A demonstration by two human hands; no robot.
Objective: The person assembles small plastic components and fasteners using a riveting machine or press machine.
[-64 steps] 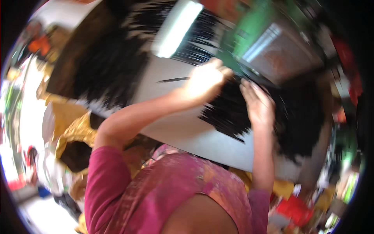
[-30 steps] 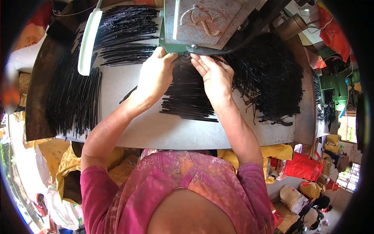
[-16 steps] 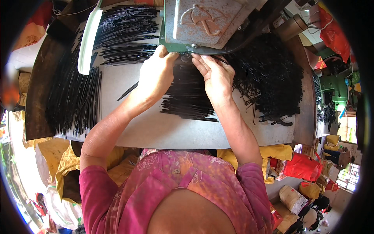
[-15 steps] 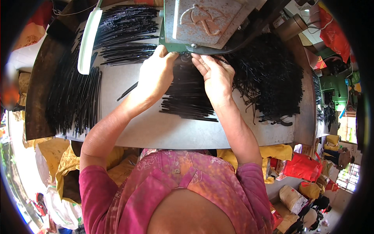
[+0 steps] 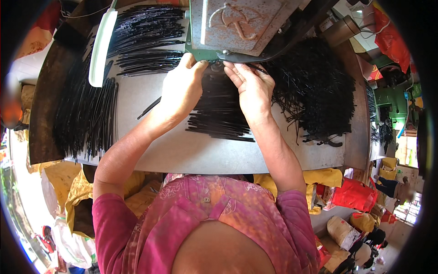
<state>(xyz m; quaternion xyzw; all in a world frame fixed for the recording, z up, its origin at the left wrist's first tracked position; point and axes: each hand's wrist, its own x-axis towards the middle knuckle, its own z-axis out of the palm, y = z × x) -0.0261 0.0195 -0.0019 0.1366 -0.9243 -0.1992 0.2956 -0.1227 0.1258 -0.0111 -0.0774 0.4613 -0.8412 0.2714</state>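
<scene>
Little moved since half-second-earlier view: both hands stay at machine mouth, left thumb crept slightly higher.

Bundle of thin black rods (image 5: pixel 218 109) lies on grey table (image 5: pixel 191 155), between hands, far ends under rusty press head (image 5: pixel 237 23), near ends toward person. Long axis roughly crosswise, fanned.

Left hand (image 5: pixel 182 84) flat on bundle's left edge, fingers curled at press; right hand (image 5: pixel 251 89) presses right edge, fingers together, extended. Neither clamped round rods; both equally near.

Loose rod heaps (image 5: pixel 315 91) right, sorted rows (image 5: pixel 86 109) left, white tube lamp (image 5: pixel 101 45) above.

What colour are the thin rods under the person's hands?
Black: the thin rods lie bundled on the grey table, clearest in the head view.
</scene>
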